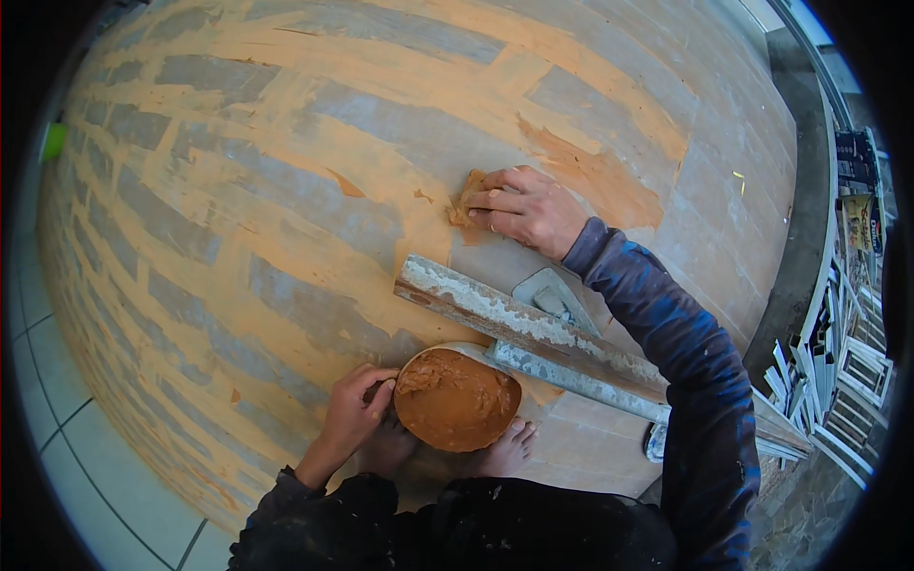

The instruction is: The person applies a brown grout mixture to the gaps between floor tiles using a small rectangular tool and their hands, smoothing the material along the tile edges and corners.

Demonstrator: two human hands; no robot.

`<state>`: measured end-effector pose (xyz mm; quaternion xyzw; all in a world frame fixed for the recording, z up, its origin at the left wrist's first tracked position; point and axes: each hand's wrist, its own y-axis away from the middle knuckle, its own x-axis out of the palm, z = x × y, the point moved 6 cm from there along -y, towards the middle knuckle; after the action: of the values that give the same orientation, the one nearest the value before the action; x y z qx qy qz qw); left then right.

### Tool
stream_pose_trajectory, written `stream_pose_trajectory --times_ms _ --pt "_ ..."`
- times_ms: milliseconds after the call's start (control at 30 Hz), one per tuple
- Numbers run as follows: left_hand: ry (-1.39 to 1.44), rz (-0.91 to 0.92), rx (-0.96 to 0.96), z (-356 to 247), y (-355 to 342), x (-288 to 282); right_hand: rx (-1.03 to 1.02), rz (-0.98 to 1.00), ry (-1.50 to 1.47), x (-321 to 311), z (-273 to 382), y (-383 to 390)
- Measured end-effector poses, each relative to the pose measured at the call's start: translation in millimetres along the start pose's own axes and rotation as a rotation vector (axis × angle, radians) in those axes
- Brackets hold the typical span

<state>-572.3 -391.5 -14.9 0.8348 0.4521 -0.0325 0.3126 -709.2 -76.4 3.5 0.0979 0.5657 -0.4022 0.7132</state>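
My left hand (pixel 357 409) pinches the left rim of a round bowl (pixel 507 369), low in the middle. Thick orange-brown paste (pixel 457 404), like grout, fills the bowl. Farther ahead, my right hand (pixel 533 211) closes its fingers on a paste-coated piece (pixel 463 202), sponge-like in look, and presses it against the tiled floor (pixel 381 114). Orange paste is smeared over the joints between the grey-brown tiles. A wetter, darker smear (pixel 600 176) lies just beyond my right hand. The underside of the held piece is hidden.
Two long, paint-crusted bars (pixel 514 314) lie right of the bowl, under my right forearm. A grey flat tool (pixel 557 297) rests beside them. My bare feet (pixel 500 452) are by the bowl. White frames and strips (pixel 847 371) are piled at right; pale tiles (pixel 105 476) lie at left.
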Motion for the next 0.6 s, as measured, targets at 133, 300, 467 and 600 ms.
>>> stream_pose_trajectory --times_ms 133,300,467,600 --pt "0.025 -0.036 -0.012 6.5 -7.8 -6.8 -0.093 0.193 0.002 9.5 -6.6 18.9" --pt "0.001 -0.054 -0.054 16.4 -1.2 -9.6 -0.071 0.392 -0.005 -27.8 8.3 80.5" --pt "0.068 -0.070 -0.058 5.0 -6.1 18.8 0.218 0.188 -0.047 -24.9 -12.2 59.8" --pt "0.019 -0.070 0.002 -0.3 -10.3 39.5 -0.012 0.116 -0.043 9.0 -9.0 -0.6"
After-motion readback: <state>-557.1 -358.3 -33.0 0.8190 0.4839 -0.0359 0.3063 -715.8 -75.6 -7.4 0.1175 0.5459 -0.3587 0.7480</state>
